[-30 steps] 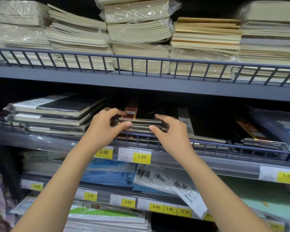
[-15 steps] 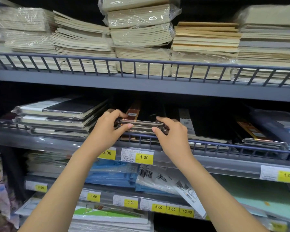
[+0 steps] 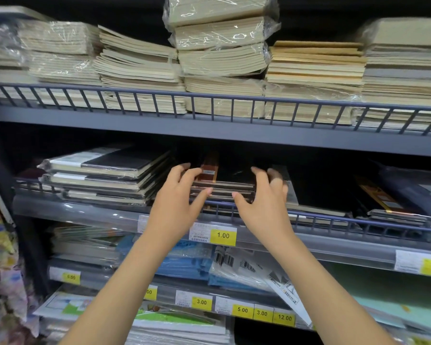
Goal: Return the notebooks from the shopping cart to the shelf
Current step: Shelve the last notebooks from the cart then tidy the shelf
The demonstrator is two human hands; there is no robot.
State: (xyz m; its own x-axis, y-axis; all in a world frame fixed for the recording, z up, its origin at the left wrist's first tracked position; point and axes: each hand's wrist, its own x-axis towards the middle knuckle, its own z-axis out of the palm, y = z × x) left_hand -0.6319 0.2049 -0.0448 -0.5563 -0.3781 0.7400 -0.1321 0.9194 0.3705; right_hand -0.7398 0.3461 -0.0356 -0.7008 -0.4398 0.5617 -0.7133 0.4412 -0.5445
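A small stack of dark notebooks (image 3: 224, 186) with a brown band lies on the middle shelf (image 3: 334, 241), behind its wire rail. My left hand (image 3: 178, 197) is at the stack's left end, thumb against the front edge and fingers spread beside it. My right hand (image 3: 264, 197) is at the right end, thumb near the front edge and fingers fanned out. Neither hand closes around the stack, which rests on the shelf. The shopping cart is out of view.
Wrapped dark notebooks (image 3: 105, 175) are piled to the left of the stack, and more dark ones (image 3: 373, 202) lie to the right. Cream exercise books (image 3: 222, 58) fill the upper shelf (image 3: 209, 130). Blue packs (image 3: 187, 262) and yellow price tags (image 3: 223, 235) sit below.
Both hands pinched the ends of the stack before; now the fingers have spread and loosened, and the stack lies on the shelf. The camera has moved closer.
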